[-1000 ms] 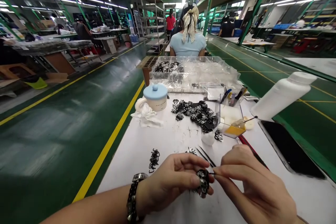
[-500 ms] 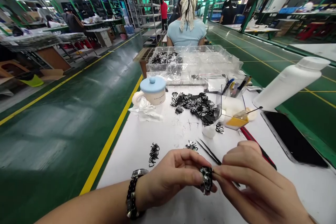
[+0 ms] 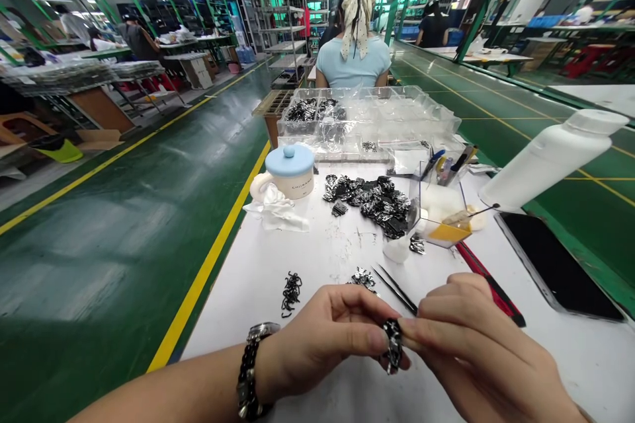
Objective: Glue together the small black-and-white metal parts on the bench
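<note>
one black piece (image 3: 393, 346) is pinched by the left hand (image 3: 317, 336); seemingly light, stiff, best edge-held; the right hand (image 3: 479, 337) is closed at two o'clock, contents hidden

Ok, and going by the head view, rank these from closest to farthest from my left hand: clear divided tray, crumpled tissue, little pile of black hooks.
From your left hand:
1. Black hooks, just beyond it, slightly left.
2. Crumpled tissue, farther up the table's left side.
3. Clear divided tray, at the far end.
</note>
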`<act>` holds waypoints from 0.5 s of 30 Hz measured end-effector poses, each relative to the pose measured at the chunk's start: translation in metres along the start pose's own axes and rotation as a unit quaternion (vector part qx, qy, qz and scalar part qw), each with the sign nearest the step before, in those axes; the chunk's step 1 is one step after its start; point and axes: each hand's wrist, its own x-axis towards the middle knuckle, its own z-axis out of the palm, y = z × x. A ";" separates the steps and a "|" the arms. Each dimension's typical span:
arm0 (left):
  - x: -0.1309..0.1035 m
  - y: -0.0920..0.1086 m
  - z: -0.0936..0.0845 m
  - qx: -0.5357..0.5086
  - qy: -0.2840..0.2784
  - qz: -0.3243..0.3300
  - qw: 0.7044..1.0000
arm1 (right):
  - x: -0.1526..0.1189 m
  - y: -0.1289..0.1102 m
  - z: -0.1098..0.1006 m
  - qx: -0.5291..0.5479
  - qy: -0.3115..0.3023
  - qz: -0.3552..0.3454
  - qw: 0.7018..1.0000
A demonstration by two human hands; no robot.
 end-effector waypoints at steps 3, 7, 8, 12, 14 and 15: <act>-0.001 0.001 0.000 0.007 -0.010 0.005 1.000 | 0.003 0.001 0.002 0.052 0.010 0.029 0.998; -0.002 0.002 0.000 0.007 -0.018 0.008 1.000 | 0.009 0.003 0.002 0.115 0.001 0.076 0.990; -0.002 0.002 0.000 0.006 -0.020 0.007 1.000 | 0.010 0.004 0.002 0.127 -0.001 0.086 0.988; -0.003 0.003 0.001 0.002 -0.030 0.010 0.999 | 0.012 0.005 0.002 0.168 -0.013 0.117 0.979; -0.004 0.002 0.001 0.004 -0.028 0.011 1.000 | 0.012 0.006 0.002 0.182 -0.019 0.125 0.975; -0.004 0.002 0.000 0.005 -0.027 0.011 1.000 | 0.012 0.006 0.002 0.188 -0.021 0.127 0.974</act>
